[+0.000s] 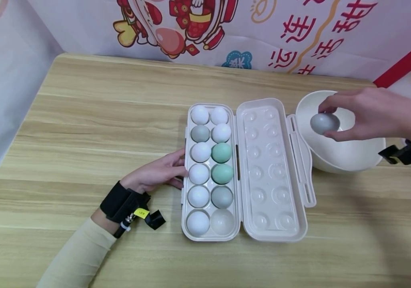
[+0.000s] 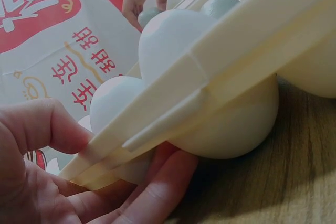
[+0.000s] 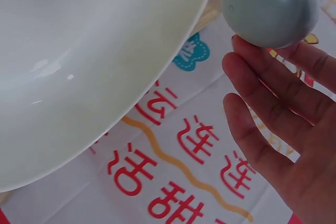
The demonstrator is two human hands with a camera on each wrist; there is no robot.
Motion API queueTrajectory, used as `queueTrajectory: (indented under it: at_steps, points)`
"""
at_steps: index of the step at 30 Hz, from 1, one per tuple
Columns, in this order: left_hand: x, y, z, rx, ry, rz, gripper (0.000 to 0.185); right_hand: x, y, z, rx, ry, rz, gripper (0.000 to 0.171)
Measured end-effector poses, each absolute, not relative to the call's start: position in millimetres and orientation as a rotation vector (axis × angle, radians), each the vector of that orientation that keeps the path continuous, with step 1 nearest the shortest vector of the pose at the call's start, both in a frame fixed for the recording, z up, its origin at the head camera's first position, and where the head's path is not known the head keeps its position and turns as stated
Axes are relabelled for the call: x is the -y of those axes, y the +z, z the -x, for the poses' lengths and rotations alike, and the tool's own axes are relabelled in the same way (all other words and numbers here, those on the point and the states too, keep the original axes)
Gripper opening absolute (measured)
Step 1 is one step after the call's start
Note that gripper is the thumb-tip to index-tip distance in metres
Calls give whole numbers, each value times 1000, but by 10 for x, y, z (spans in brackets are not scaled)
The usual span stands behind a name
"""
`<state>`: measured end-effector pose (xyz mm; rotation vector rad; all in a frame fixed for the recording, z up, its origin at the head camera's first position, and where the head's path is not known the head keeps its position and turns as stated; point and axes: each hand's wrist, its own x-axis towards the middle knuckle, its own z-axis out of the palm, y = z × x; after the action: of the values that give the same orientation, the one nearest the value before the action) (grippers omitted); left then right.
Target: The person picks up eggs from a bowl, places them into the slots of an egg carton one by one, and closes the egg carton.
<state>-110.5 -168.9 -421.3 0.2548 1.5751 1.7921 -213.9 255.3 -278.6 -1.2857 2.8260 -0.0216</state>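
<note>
Over the white bowl (image 1: 345,156), my right hand (image 1: 374,114) pinches a grey-green egg (image 1: 325,123) between thumb and fingers. The right wrist view shows the same egg (image 3: 268,9) at the fingertips, just beside the bowl's rim. In the middle of the table lies an opened white egg carton (image 1: 237,224). Its cups hold white eggs (image 1: 199,197), green eggs (image 1: 222,174) and grey-green eggs (image 1: 221,197); the near right cup is bare. My left hand (image 1: 158,172) grips the carton's left edge, thumb (image 2: 58,129) above the rim and fingers (image 2: 157,192) underneath.
The carton's dimpled lid (image 1: 271,176) lies folded out to the right, with its latch flap (image 1: 302,160) reaching the bowl's side. Behind the wooden table (image 1: 93,120) hangs a white printed cloth (image 1: 263,36) with red characters.
</note>
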Motion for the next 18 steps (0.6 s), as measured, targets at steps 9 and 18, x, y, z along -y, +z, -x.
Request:
queueTrajectory:
  at_steps: [9, 18]
  points:
    - [1685, -4226, 1113, -1574, 1794, -250, 67, -2434, -2743, 2027, -2827, -54, 1519, 54]
    - [1681, -4221, 1106, -1583, 1792, -247, 67, -2321, -2702, 1969, -2783, -45, 1662, 56]
